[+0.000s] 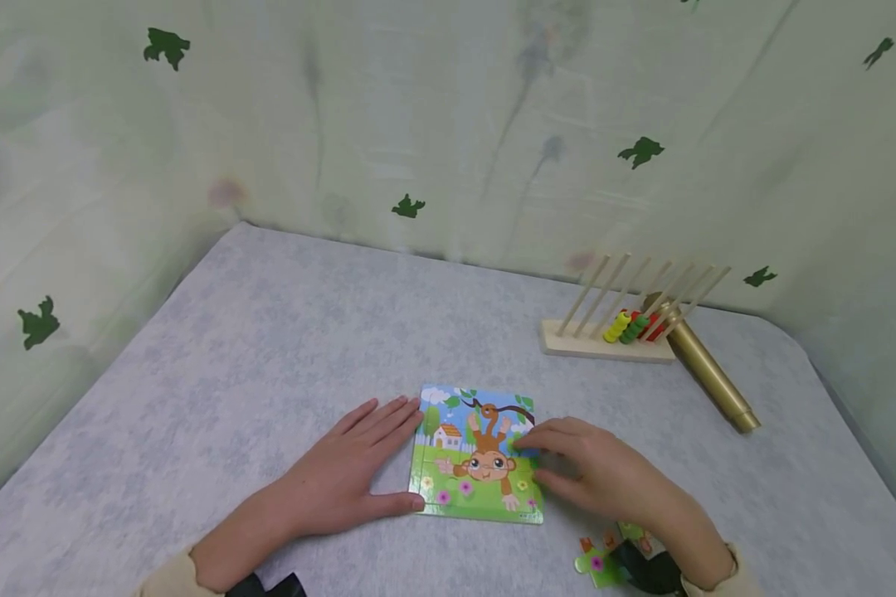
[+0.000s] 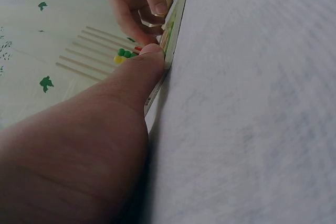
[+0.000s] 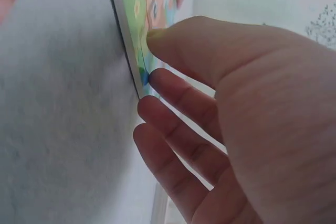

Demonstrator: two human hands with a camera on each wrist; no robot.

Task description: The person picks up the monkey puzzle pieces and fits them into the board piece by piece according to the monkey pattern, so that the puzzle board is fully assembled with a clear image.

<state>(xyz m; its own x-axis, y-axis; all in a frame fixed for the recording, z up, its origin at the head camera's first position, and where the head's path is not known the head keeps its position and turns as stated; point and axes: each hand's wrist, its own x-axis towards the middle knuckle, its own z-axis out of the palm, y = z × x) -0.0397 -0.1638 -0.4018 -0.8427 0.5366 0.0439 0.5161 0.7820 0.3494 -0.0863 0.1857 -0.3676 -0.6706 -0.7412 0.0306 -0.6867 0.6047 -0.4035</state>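
Observation:
A square jigsaw puzzle [image 1: 470, 481] lies on the table with a picture of a monkey hanging from a branch. Flat beside its left edge is my left hand [image 1: 343, 481], fingers straight, fingertips at the upper left side and thumb tip on the lower left corner. My right hand [image 1: 605, 464] arches over the right edge, index fingertip and thumb touching the picture. In the right wrist view the puzzle [image 3: 137, 14] is at the thumb and index tips, while the other fingers hang loosely bent beside it.
Loose puzzle pieces [image 1: 596, 564] lie near the right wrist, partly hidden by a black strap [image 1: 650, 570]. Farther back stands a wooden peg rack [image 1: 605, 347] with yellow, green and red beads. A gold-coloured tube [image 1: 713, 373] lies against it. Patterned cloth [image 1: 448, 124] hangs behind the table.

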